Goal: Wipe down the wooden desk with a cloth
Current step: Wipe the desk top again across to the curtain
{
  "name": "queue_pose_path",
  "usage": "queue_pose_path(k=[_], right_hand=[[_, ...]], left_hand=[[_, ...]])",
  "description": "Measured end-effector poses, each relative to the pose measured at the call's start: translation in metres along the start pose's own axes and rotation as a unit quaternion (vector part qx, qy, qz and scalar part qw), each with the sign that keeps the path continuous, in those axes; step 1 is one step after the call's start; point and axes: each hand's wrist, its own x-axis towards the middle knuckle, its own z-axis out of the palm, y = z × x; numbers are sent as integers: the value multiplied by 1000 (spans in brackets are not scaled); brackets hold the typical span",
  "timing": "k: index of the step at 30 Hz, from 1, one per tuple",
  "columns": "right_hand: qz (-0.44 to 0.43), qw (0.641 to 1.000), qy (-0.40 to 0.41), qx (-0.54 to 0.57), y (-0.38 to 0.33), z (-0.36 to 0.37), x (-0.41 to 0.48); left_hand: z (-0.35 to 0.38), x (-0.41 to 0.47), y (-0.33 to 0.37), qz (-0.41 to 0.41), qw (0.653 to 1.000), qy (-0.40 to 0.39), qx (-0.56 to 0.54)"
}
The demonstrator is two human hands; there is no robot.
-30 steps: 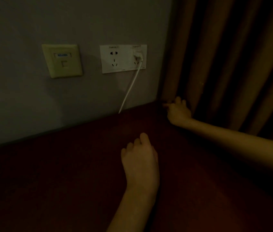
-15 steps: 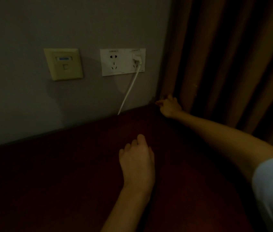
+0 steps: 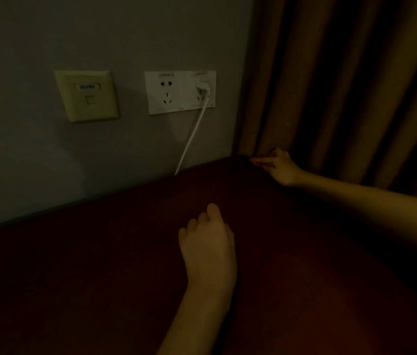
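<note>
**Two bare hands on a dark wooden desk at a wall corner**

A wooden desk (image 3: 94,283) fills the lower field and lies under both hands, meeting a grey wall (image 3: 36,170) beyond the fingertips. Up and to the left of the left hand's fingers, a yellowish data socket plate (image 3: 87,96) sits on the wall. Just right of it, straight above those fingers, is a white double power outlet (image 3: 174,92). A white plug (image 3: 203,87) sits in its right half, and a white cable (image 3: 192,137) drops from it to the desk's back edge, ahead of the knuckles.

The left hand (image 3: 208,248) rests knuckles-up on the desk at centre. Its fingers are curled under; whether they grasp anything cannot be told in the dim light.

The right hand (image 3: 280,167) lies at the far corner of the desk, fingers straight and released, pointing left along the edge. A brown curtain (image 3: 343,85) hangs just behind and right of them.

The cloth cannot be made out.
</note>
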Motion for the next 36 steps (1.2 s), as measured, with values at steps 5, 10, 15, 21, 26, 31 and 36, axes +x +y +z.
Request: queue_pose_path(k=[5, 10, 15, 21, 26, 31, 36], right_hand=[[17, 1000, -9, 3, -28, 15, 47], [-84, 995, -31, -41, -16, 1, -3], [-180, 980, -88, 12, 4, -26, -71], [-98, 994, -48, -6, -15, -9, -12], [-135, 991, -24, -5, -56, 10, 17], [-114, 930, -151, 316, -86, -12, -39], [49, 900, 16, 433, -58, -37, -31]], left_hand=[[0, 2, 1, 1, 1000, -16, 12], [12, 2, -2, -7, 999, 41, 3], [11, 2, -1, 4, 999, 47, 9], [17, 2, -1, 13, 998, 54, 20], [11, 3, -1, 18, 999, 32, 11], [9, 2, 0, 4, 999, 40, 16], [9, 1, -1, 2, 999, 33, 1]])
